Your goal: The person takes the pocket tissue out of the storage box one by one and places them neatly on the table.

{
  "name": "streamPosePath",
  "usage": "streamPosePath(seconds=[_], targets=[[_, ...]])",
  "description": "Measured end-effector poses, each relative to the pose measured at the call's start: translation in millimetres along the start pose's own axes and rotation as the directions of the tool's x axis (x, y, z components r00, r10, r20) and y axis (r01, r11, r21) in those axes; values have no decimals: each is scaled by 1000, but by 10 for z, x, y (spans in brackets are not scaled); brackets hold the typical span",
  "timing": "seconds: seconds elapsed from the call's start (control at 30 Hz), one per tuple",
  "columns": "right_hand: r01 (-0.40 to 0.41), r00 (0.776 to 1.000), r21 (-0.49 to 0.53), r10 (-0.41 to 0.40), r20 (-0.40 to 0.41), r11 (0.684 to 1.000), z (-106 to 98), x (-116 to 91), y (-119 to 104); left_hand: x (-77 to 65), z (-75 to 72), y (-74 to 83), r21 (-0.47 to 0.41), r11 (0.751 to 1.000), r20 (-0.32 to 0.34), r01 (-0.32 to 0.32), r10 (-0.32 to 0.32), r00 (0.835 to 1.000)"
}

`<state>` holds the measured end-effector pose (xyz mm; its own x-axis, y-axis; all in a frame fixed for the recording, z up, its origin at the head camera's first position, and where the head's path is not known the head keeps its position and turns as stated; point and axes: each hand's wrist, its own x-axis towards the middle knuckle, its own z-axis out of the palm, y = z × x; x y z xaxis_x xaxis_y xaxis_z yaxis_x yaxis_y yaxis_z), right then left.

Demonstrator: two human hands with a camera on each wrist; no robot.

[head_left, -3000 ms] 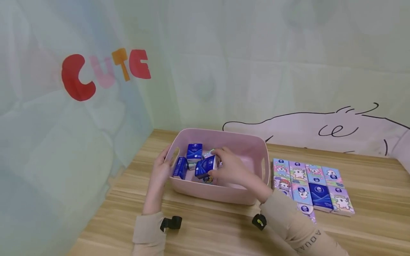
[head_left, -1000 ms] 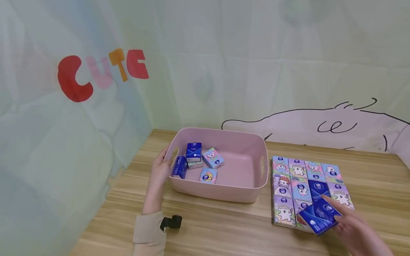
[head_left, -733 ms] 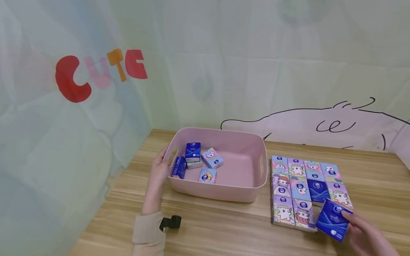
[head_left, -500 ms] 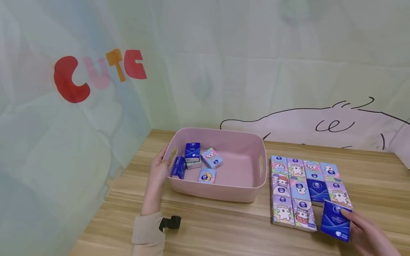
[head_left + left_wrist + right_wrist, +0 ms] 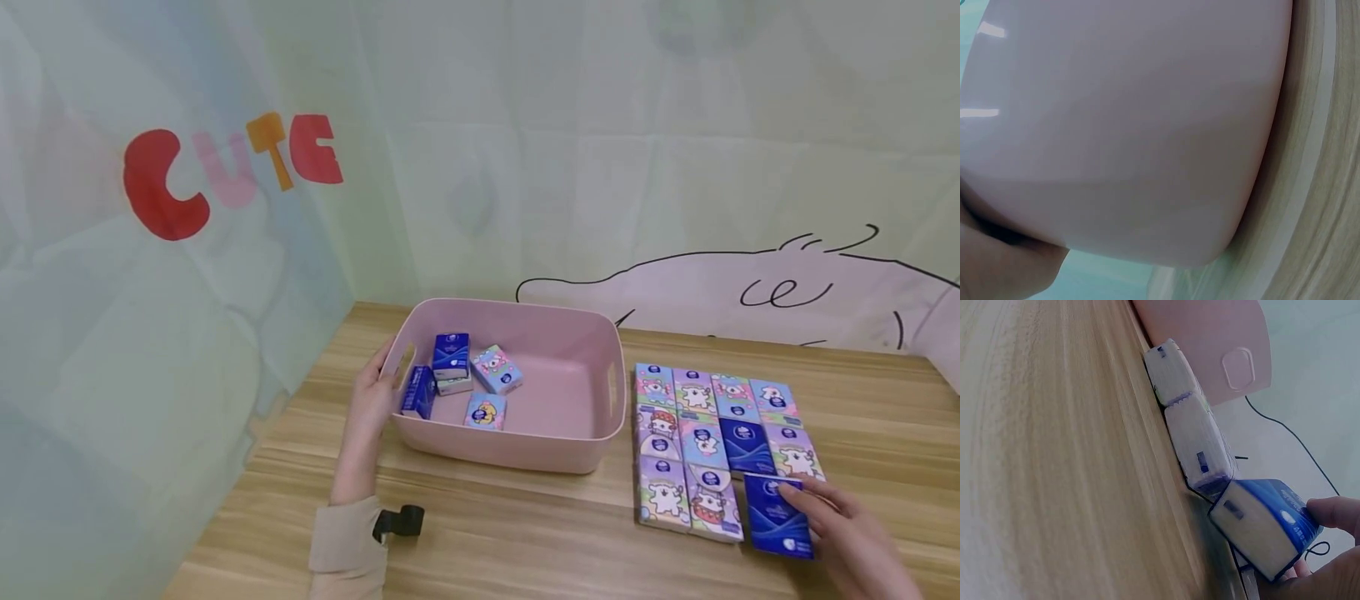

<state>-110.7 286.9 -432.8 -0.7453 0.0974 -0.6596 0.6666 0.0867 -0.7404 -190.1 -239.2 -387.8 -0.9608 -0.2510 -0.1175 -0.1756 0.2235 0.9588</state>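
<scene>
My right hand (image 5: 855,533) pinches a dark blue tissue pack (image 5: 778,518) at its right side, thumb on top. In the right wrist view the held pack (image 5: 1266,528) is tilted beside two packs lying end to end. It adjoins the front row of a block of cartoon-printed tissue packs (image 5: 701,442), just in front of another blue pack (image 5: 746,446). At the left end of the pink storage bin (image 5: 510,450), my left hand (image 5: 371,400) grips the handle side; some fingers are hidden behind the wall. The left wrist view is mostly the bin's outer wall (image 5: 1135,125).
Inside the bin, toward its left, lie several packs: a blue one (image 5: 452,354) on top of another, a blue one on its side (image 5: 418,392), and two cartoon ones (image 5: 497,369). A printed cloth backdrop (image 5: 480,167) stands behind the wooden table (image 5: 525,533).
My right hand has taken the blue pack out of the bin and carried it right. It has turned the pack and brought it close against the block's front row. The left hand stays put.
</scene>
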Motion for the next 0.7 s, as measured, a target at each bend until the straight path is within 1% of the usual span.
streamPosePath(seconds=[0.1, 0.13, 0.2, 0.27, 0.33, 0.4, 0.43, 0.5, 0.53, 0.63, 0.7], targets=[[15, 999, -25, -16, -43, 1000, 20, 9, -1, -1, -5, 0, -2, 1000, -3, -8, 8, 1000], [22, 998, -51, -25, -59, 998, 28, 12, -3, -1, -7, 1, -3, 1000, -3, -8, 8, 1000], [44, 992, -119, -58, -110, 992, 50, 18, -2, -1, -9, 5, -6, 1000, -2, -13, 13, 1000], [60, 978, -212, -101, -185, 975, 76, 17, 3, -2, -9, 10, -12, 1000, 0, -8, 8, 1000], [76, 955, -332, -164, -246, 940, 94, 8, 13, 1, -9, 11, -16, 1000, 4, 3, -3, 1000], [83, 935, -433, -220, -277, 897, 100, -4, 17, 1, -8, 15, -15, 1000, 7, 11, -11, 1000], [83, 929, -479, -242, -280, 874, 97, -9, 21, 2, -7, 16, -13, 1000, 8, 16, -15, 1000], [95, 923, -562, -284, -259, 822, 83, -19, 24, 6, -6, 14, -10, 1000, 8, 16, -16, 1000], [97, 924, -589, -293, -247, 802, 75, -20, 22, 9, -5, 13, -10, 1000, 8, 14, -14, 1000], [107, 923, -648, -318, -217, 754, 47, -17, 13, 14, -2, 10, -12, 1000, 8, 11, -10, 1000], [123, 922, -672, -334, -195, 730, 28, -9, 2, 16, -1, 9, -15, 1000, 7, 9, -9, 1000]])
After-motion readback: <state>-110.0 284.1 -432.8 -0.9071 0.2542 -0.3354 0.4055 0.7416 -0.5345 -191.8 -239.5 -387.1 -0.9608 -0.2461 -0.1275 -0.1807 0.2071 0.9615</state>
